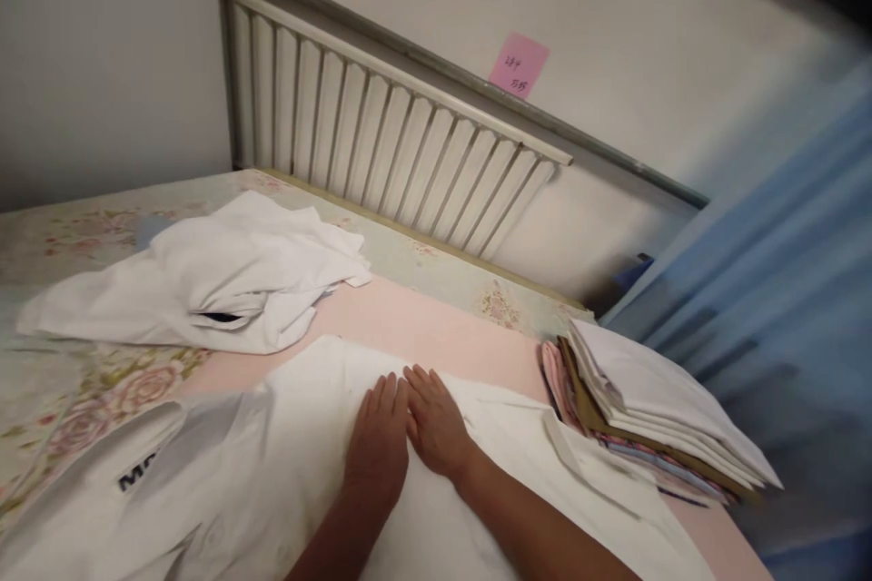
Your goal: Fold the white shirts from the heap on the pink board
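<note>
A white shirt lies spread over a pink sheet or mat. Both of my hands rest flat on the shirt near its far edge, side by side and touching or nearly so. My left hand has its fingers stretched out and pointing away from me. My right hand also lies with straight fingers, angled to the left, pressing on the cloth. Neither hand grips anything. Dark printed letters show on the white fabric at the left, partly hidden by a fold.
Crumpled white clothing lies at the back left on a floral cover. A stack of folded clothes stands at the right, beside a blue curtain. Behind are a radiator and a wall with a pink note.
</note>
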### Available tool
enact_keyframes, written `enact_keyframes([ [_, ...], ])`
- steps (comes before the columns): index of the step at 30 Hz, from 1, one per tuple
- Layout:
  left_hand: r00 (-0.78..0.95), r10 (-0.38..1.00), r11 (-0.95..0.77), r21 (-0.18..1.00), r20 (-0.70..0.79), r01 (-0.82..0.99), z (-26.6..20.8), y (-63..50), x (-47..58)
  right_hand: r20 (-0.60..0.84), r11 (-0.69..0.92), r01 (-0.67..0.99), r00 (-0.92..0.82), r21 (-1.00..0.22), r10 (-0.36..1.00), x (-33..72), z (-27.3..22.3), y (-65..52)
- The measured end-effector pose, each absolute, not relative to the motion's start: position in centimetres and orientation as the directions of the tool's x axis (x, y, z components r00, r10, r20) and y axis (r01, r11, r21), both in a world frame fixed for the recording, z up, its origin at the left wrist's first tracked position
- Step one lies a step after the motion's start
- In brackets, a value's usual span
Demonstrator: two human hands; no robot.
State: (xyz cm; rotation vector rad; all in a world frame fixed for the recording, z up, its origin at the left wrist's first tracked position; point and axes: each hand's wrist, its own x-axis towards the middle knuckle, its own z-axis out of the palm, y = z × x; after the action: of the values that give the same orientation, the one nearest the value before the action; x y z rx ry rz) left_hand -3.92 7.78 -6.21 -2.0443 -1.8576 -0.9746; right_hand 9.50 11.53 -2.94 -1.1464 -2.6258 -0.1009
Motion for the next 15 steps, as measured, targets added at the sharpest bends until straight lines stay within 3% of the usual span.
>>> enact_keyframes([
  [6, 0.128, 0.843, -0.253, 0.176, 0.522, 0.951, -7.7, 7.3, -4.1, 0.327, 0.639, 0.765, -0.587, -0.074, 0.74, 9.3, -3.3, 11.4],
  [11, 0.135, 0.909, -0.235, 0.218, 0.394, 0.947, -6.3, 7.3, -4.3, 0.294, 0.593, 0.795, -0.541, -0.127, 0.788, 10.5, -2.8, 8.4],
  [15, 0.138, 0.915, -0.224, 0.193, 0.379, 0.955, -5.7, 7.1, -4.0, 0.236, 0.624, 0.764, -0.584, -0.163, 0.777, 13.5, -1.7, 3.6],
])
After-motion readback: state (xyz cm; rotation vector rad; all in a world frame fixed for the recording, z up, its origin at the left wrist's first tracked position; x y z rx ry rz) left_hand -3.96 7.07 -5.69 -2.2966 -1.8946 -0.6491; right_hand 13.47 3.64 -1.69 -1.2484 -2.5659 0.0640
